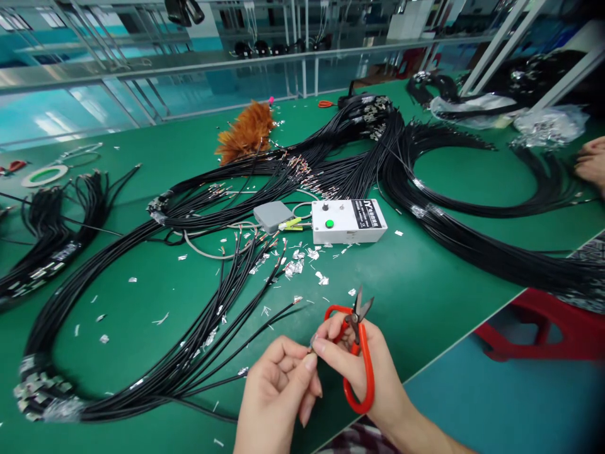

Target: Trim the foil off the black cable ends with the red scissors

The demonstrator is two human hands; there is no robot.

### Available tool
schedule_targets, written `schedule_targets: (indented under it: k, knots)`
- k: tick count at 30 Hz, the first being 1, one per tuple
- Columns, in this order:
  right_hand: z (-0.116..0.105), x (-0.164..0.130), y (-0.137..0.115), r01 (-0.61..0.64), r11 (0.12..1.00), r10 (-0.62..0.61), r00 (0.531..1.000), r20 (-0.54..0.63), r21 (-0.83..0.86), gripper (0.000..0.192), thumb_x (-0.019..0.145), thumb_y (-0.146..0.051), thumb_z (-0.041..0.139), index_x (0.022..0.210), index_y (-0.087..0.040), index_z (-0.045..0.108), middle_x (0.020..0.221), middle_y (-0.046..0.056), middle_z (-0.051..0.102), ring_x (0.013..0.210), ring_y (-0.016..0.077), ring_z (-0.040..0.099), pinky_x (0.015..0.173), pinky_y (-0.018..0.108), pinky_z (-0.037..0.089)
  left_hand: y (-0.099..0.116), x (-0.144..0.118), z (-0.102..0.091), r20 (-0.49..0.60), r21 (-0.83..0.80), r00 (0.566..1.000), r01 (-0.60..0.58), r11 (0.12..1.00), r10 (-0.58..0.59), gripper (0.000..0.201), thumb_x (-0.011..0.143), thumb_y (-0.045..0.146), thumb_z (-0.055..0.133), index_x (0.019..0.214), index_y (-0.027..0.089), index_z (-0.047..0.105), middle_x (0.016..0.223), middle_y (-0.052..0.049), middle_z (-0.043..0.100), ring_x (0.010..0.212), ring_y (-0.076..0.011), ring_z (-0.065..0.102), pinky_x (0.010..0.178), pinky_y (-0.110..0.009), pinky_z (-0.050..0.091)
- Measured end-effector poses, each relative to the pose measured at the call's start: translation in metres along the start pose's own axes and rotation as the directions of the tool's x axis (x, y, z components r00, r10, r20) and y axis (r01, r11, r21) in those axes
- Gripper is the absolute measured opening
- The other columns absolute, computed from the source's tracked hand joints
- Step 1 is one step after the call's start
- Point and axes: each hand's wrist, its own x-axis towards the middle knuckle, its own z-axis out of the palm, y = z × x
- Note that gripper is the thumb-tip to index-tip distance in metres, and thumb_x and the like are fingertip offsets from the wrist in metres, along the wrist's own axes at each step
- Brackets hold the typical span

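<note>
My left hand (pixel 281 388) is closed, thumb and index finger pinching the small end of a black cable (pixel 208 408) that runs in behind the hand from the left. In my right hand (pixel 352 362) is a pair of red-handled scissors (pixel 367 372), blades pointing up and slightly apart. The right thumb and index finger also pinch at the cable's tip, touching the left fingertips. Fingers mostly cover the tip, so its detail is hidden. Left of my hands, a looped cable bundle (pixel 118 243) spreads its stripped ends (pixel 241 243) across the green table (pixel 416 302).
Behind my hands stands a white box (pixel 335 233) with a green button, beside a grey pedal-like block (pixel 273 216). Foil and wire scraps (pixel 295 265) litter the table. More cable bundles (pixel 454 233) lie right, near another person's hand (pixel 592 164). A red stool (pixel 534 325) stands below.
</note>
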Motion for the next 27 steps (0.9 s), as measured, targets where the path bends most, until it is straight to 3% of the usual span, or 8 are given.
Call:
schedule_targets:
  k: [4, 8, 12, 14, 18, 23, 27]
  knots:
    - [0.002, 0.001, 0.004, -0.006, 1.0, 0.006, 1.0, -0.03, 0.018, 0.024, 0.067, -0.013, 0.07, 0.073, -0.014, 0.046, 0.074, 0.0, 0.058, 0.07, 0.0096, 0.058, 0.066, 0.018, 0.047, -0.002, 0.002, -0.005, 0.015, -0.016, 1.0, 0.014, 1.0, -0.013, 0.035, 0.079, 0.041, 0.065, 0.078, 0.012, 0.045, 0.057, 0.001, 0.052, 0.042, -0.003, 0.033, 0.042, -0.015, 0.022]
    - [0.004, -0.001, 0.005, 0.032, 0.999, -0.032, 0.999, -0.036, -0.017, 0.023, 0.066, -0.013, 0.068, 0.073, -0.013, 0.046, 0.071, -0.001, 0.054, 0.063, 0.0071, 0.054, 0.061, 0.015, 0.045, -0.006, 0.004, -0.009, 0.099, -0.013, 0.995, 0.019, 1.0, -0.018, 0.036, 0.08, 0.043, 0.063, 0.078, 0.013, 0.045, 0.058, 0.001, 0.052, 0.042, -0.0037, 0.035, 0.041, -0.016, 0.023]
    - [0.007, -0.002, 0.003, 0.087, 0.993, -0.09, 0.996, -0.025, -0.08, 0.022, 0.07, -0.018, 0.065, 0.072, -0.013, 0.044, 0.072, 0.001, 0.055, 0.065, 0.0079, 0.055, 0.063, 0.017, 0.047, -0.005, 0.0, -0.004, 0.013, -0.037, 1.0, -0.025, 0.999, 0.025, 0.033, 0.082, 0.041, 0.061, 0.101, 0.017, 0.049, 0.071, 0.002, 0.048, 0.043, -0.001, 0.026, 0.041, -0.017, 0.012]
    - [0.008, -0.004, 0.002, 0.077, 0.992, -0.08, 0.997, -0.023, -0.103, 0.023, 0.072, -0.021, 0.064, 0.072, -0.014, 0.042, 0.07, 0.001, 0.054, 0.063, 0.0079, 0.053, 0.061, 0.017, 0.046, -0.002, -0.003, -0.001, 0.032, -0.022, 0.999, -0.022, 1.0, 0.022, 0.036, 0.083, 0.041, 0.058, 0.11, 0.018, 0.05, 0.071, 0.002, 0.046, 0.044, -0.0008, 0.023, 0.042, -0.017, 0.01]
    - [0.009, -0.007, 0.001, 0.01, 0.996, -0.012, 1.0, -0.026, -0.083, 0.022, 0.068, -0.018, 0.064, 0.071, -0.014, 0.042, 0.067, -0.001, 0.051, 0.059, 0.007, 0.049, 0.056, 0.016, 0.042, 0.003, -0.004, 0.0, 0.076, -0.024, 0.996, -0.04, 0.999, 0.042, 0.033, 0.081, 0.041, 0.062, 0.1, 0.015, 0.057, 0.056, 0.004, 0.037, 0.045, -0.0023, 0.026, 0.045, -0.018, 0.014]
    - [0.012, -0.009, -0.001, -0.015, 0.989, 0.015, 1.0, 0.0, -0.145, 0.02, 0.067, -0.016, 0.061, 0.068, -0.013, 0.042, 0.064, -0.001, 0.049, 0.056, 0.0064, 0.045, 0.055, 0.017, 0.041, 0.008, -0.003, 0.003, -0.074, -0.15, 0.997, 0.021, 0.988, -0.032, 0.032, 0.076, 0.04, 0.068, 0.081, 0.014, 0.05, 0.084, 0.002, 0.051, 0.043, 0.0009, 0.033, 0.044, -0.017, 0.017]
    - [0.01, -0.008, -0.007, -0.009, 0.976, 0.014, 1.0, 0.02, -0.216, 0.018, 0.069, -0.021, 0.058, 0.068, -0.014, 0.042, 0.065, 0.0, 0.045, 0.057, 0.0083, 0.043, 0.053, 0.02, 0.039, 0.003, -0.004, 0.002, -0.086, -0.085, 0.996, -0.003, 0.996, -0.004, 0.028, 0.08, 0.038, 0.063, 0.082, 0.015, 0.049, 0.073, 0.002, 0.05, 0.045, -0.0047, 0.041, 0.042, -0.018, 0.026]
